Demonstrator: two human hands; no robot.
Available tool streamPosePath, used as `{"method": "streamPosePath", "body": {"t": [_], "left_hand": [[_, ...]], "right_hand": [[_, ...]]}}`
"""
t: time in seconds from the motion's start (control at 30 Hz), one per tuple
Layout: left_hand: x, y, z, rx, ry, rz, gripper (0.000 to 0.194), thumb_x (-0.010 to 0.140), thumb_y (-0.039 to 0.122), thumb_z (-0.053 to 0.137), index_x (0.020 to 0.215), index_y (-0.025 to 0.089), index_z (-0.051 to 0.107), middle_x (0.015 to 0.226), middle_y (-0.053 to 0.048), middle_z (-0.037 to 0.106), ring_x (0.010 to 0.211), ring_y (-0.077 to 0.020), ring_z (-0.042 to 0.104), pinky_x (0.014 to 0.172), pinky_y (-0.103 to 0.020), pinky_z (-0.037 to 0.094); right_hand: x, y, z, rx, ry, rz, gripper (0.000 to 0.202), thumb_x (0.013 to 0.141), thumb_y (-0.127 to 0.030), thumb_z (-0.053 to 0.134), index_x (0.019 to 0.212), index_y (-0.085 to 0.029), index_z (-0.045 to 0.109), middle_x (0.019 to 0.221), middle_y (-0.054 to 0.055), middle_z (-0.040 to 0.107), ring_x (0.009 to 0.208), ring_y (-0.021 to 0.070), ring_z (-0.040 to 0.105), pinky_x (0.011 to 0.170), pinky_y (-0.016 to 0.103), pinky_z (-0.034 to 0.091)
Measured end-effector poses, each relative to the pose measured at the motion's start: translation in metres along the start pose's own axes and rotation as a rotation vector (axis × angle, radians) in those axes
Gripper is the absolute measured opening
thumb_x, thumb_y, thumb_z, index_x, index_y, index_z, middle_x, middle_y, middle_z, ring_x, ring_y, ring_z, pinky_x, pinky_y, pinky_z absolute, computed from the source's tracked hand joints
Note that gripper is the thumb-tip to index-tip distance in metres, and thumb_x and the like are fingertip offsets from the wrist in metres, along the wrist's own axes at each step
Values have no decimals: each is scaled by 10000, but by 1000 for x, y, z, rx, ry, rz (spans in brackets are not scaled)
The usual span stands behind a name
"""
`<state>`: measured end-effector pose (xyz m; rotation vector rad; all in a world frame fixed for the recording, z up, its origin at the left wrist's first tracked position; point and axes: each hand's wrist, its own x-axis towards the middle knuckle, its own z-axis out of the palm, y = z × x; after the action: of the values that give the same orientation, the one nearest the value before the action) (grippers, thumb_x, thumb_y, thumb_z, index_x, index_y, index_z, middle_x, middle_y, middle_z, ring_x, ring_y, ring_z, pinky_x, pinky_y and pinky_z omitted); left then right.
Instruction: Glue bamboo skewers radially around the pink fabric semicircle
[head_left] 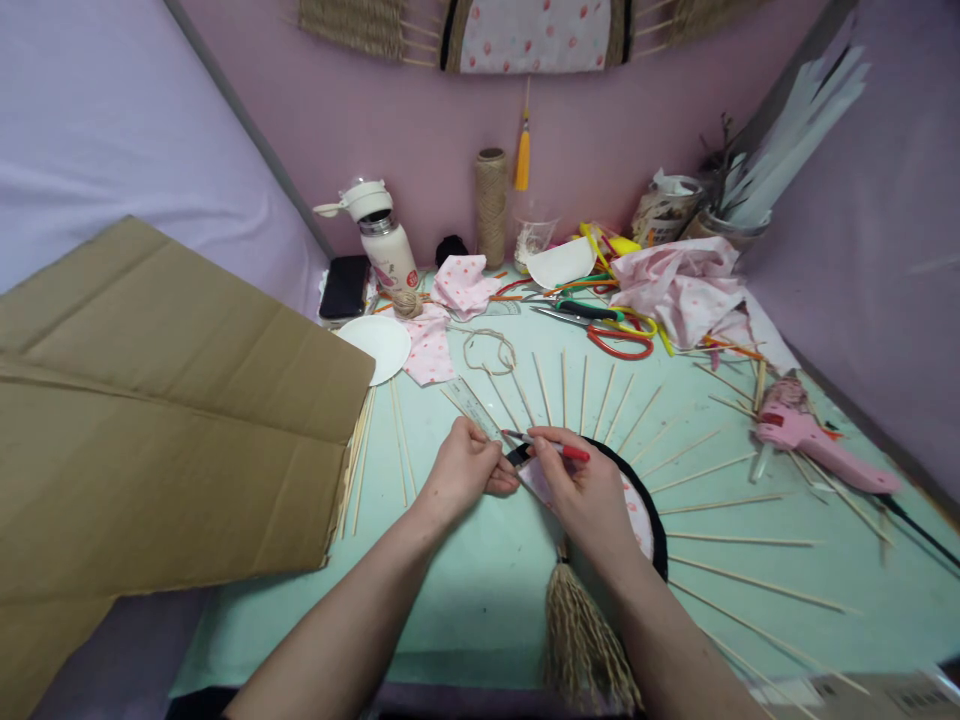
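Observation:
My right hand (577, 485) grips a red-ended pen (574, 453), its thin tip pointing left over the corner of a half-round fan piece. That piece has pink-dotted white fabric (636, 512) and a black rim (658, 530), and thin wooden sticks (705, 468) radiate from it. Close beside the pen tip, my left hand (469, 465) is closed with curled fingers at the rim's left end; what it pinches is hidden. A clear ruler (472, 405) lies just beyond the left fingers. A twine tassel (585, 630) hangs from the straight edge, partly behind my right forearm.
Cardboard (187, 430) covers the left side. At the back stand an open bottle (388, 250) and a twine spool (491, 205), with red-handled scissors (619, 342) in front. A pink glue gun (817, 445) with a cord lies right. A finished-looking piece (536, 35) hangs on the wall.

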<state>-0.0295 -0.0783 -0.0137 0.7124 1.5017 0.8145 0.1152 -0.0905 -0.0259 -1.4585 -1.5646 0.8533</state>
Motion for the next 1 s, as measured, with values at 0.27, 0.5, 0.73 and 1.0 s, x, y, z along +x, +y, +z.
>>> {"method": "streamPosePath", "body": {"t": [0.27,0.5,0.73,1.0], "left_hand": [[0,1,1,-5,0,0,241,866,20,439,859,219,303,527,8,659,428,-132,642,492,-253,569],[0,0,0,-17,0,-2,250,843,34,484,871,216,315,521,3,659,425,-143,645,491,-257,569],[-1,1,0,-34,3,-4,269,832,51,528,878,218,322,518,7,657,419,-146,642,482,-254,567],[-3,-1,0,-26,13,35,243,850,101,525,868,225,317,557,7,670,450,-147,656,482,-252,560]], "right_hand": [[0,-1,-1,9,12,1,271,918,-380,516,966,-196,709,923,83,760,905,246,701,798,363,513],[0,0,0,15,16,14,273,912,-381,519,971,-194,708,931,89,760,915,254,700,793,372,518],[-1,0,1,16,6,3,271,910,-384,520,962,-200,712,921,86,758,909,253,698,799,377,522],[-1,-1,-1,50,76,-22,233,912,-347,531,972,-197,699,966,78,744,904,226,682,847,370,512]]}}
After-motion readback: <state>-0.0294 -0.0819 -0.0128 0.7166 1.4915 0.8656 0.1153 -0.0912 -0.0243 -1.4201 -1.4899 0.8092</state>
